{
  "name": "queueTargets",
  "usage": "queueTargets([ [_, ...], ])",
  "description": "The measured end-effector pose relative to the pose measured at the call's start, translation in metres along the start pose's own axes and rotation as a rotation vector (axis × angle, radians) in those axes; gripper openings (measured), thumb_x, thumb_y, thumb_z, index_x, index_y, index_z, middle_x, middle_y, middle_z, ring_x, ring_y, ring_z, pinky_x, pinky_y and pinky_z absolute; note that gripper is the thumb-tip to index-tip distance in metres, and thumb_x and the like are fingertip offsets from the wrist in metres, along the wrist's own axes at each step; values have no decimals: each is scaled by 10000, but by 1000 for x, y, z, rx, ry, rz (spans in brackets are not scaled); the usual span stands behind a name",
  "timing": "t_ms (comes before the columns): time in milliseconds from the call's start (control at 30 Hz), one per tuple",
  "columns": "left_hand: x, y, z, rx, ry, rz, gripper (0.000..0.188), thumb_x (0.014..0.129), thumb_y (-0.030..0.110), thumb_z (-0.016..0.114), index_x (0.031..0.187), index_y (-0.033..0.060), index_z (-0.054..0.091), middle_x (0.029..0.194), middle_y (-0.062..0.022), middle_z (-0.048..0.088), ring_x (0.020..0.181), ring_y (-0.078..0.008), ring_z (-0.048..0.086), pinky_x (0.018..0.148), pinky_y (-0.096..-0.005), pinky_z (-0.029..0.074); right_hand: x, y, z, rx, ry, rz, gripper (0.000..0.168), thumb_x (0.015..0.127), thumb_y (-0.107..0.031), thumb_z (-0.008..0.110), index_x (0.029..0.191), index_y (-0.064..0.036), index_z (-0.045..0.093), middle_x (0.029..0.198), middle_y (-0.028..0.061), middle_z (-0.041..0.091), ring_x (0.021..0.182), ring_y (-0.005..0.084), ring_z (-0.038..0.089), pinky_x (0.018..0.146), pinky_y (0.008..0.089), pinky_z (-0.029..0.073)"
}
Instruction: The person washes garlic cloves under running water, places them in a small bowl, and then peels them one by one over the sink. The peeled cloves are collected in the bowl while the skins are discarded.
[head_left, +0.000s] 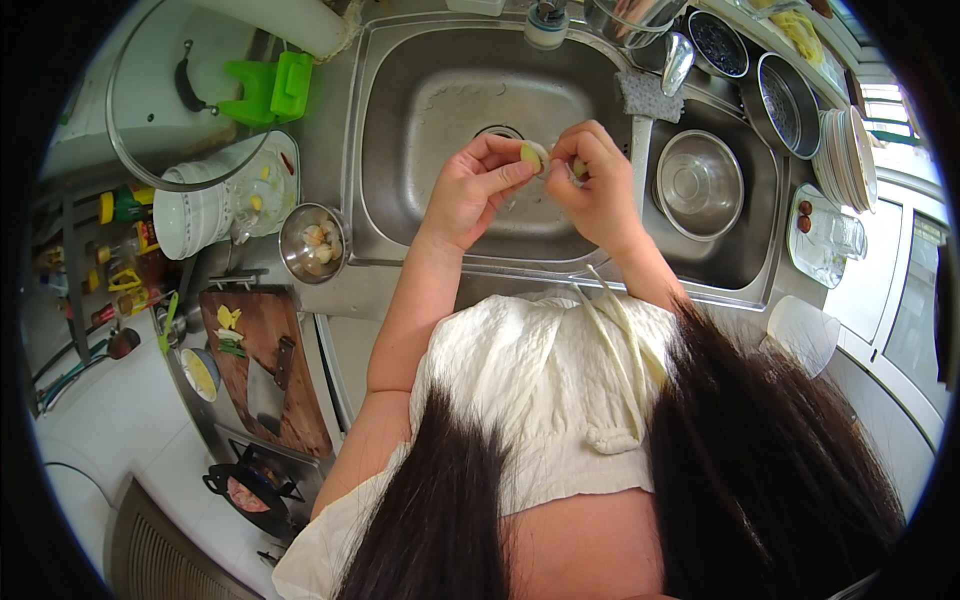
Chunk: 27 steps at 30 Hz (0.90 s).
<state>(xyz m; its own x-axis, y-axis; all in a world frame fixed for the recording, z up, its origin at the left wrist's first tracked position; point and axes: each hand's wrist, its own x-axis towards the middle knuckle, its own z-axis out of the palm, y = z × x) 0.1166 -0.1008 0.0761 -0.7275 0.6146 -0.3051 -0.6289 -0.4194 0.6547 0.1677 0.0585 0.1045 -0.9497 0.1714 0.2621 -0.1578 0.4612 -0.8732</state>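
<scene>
Both my hands are raised over the large basin of a stainless steel sink (450, 97). Between the thumb and fingers of my left hand (484, 180) is a small pale green and white food piece (532, 156), too small to name surely. My right hand (596, 180) touches its right end and has another small greenish piece (579, 168) at its fingers. The drain lies just behind the hands. To the left of the sink, a steel bowl (291, 244) contains several pale pieces that look like shellfish or peeled cloves.
The small basin at right has nested steel bowls (697, 184). A grey cloth (651, 96) drapes over the divider near the faucet (677, 64). At left lie a wooden cutting board (300, 360) with a cleaver (262, 394), stacked white bowls (191, 217) and, lower down, a black pan (251, 495) on the stove.
</scene>
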Motion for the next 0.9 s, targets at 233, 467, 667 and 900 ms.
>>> queueTargets([
  [233, -2, 2, 0, 7, -19, -19, 251, 885, 53, 497, 1120, -17, 549, 1075, -167, 606, 957, -199, 596, 838, -278, 484, 6, 18, -11, 75, 60, 313, 63, 749, -27, 612, 776, -14, 556, 731, 19, 515, 595, 82, 436, 551, 225, 393],
  [467, -2, 3, -3, -114, -22, -44, 269, 896, 49, 426, 1135, -35, 519, 1106, -193, 580, 930, -195, 592, 803, -270, 499, 0, 30, -7, 184, 27, 371, 156, 800, -71, 637, 950, -40, 606, 699, -57, 456, 603, 25, 346, 532, 185, 309],
  [667, -4, -2, -3, -103, 37, -19, 191, 896, 79, 462, 1039, -4, 557, 1041, -130, 608, 819, -135, 577, 756, -244, 481, 3, 9, -2, 95, -122, 152, 155, 772, -61, 655, 927, -62, 658, 783, 24, 542, 578, 89, 446, 528, 214, 386],
  [900, -19, 0, -7, 446, 342, 183, 188, 837, 111, 617, 989, 6, 583, 870, -37, 633, 751, -74, 557, 723, -212, 452, 1, 13, 5, -88, -76, 209, 124, 781, -72, 628, 898, -43, 658, 857, 78, 602, 627, 184, 554, 568, 269, 443],
])
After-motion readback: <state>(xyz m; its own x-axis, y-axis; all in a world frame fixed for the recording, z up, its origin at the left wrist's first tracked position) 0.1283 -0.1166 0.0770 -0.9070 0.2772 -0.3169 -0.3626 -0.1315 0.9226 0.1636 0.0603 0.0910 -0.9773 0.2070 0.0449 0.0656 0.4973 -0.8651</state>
